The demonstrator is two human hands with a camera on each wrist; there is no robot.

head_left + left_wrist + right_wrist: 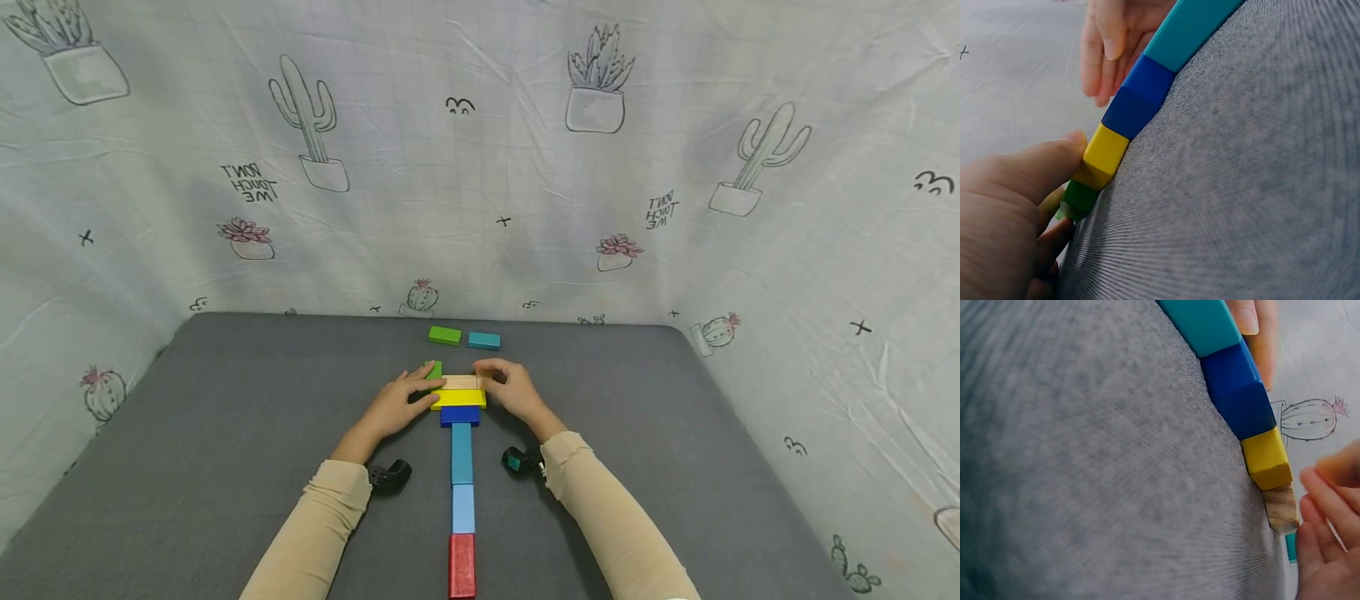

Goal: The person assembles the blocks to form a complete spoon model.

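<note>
In the head view, my left hand [393,406] lies at the left end of a yellow block [459,399] and a plain wooden block [459,382]. Its thumb touches the yellow end, while its extended fingers rest on a green block [436,370], partly covered by them. At the wooden block's right end is my right hand [516,392], its fingers loosely bent and spread, thumb apart from them. In the right wrist view, those fingertips [1305,519] come right beside the wooden end [1280,509]. A dark blue block [460,416] adjoins the yellow one.
Toward me, a column continues with a teal block [461,454], a light blue block [462,508] and a red block [462,567]. Beyond the hands lie another green block [445,335] and a teal block [484,341]. A patterned white cloth [480,167] surrounds the grey table [225,417].
</note>
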